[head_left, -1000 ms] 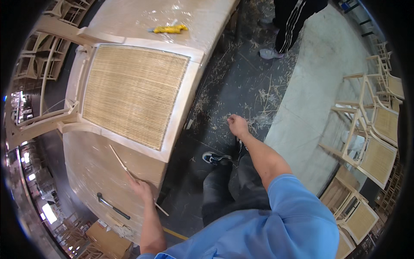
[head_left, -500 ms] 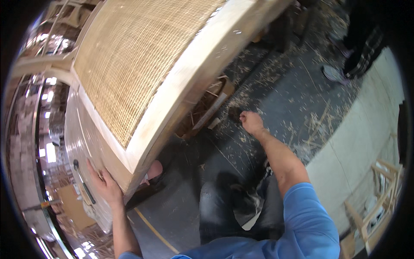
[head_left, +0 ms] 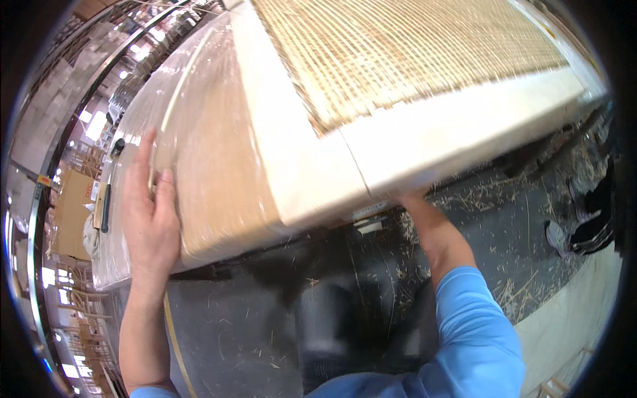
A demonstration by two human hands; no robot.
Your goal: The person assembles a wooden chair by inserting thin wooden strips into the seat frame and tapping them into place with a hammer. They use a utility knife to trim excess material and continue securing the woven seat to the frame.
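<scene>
A pale wooden frame (head_left: 478,126) with a woven cane panel (head_left: 424,53) lies tilted across the upper right, on a plastic-wrapped worktop (head_left: 219,146). My left hand (head_left: 151,212) rests on the wrap left of the frame, thumb and forefinger apart. A thin pale cane strip (head_left: 179,89) runs over the wrap toward its fingertips; whether they touch it I cannot tell. My right hand (head_left: 415,194) is at the frame's near edge, mostly hidden beneath it, so its fingers do not show.
Left of my left hand lie a dark-handled tool (head_left: 106,207) and a cardboard box (head_left: 71,212) beyond it. Cane scraps litter the dark floor (head_left: 245,331). Another person's shoe (head_left: 557,237) stands at the right.
The frame has turned and now lies flatter across my view. My right hand has gone from over the floor to the frame's near edge. My left hand has shifted up on the wrap.
</scene>
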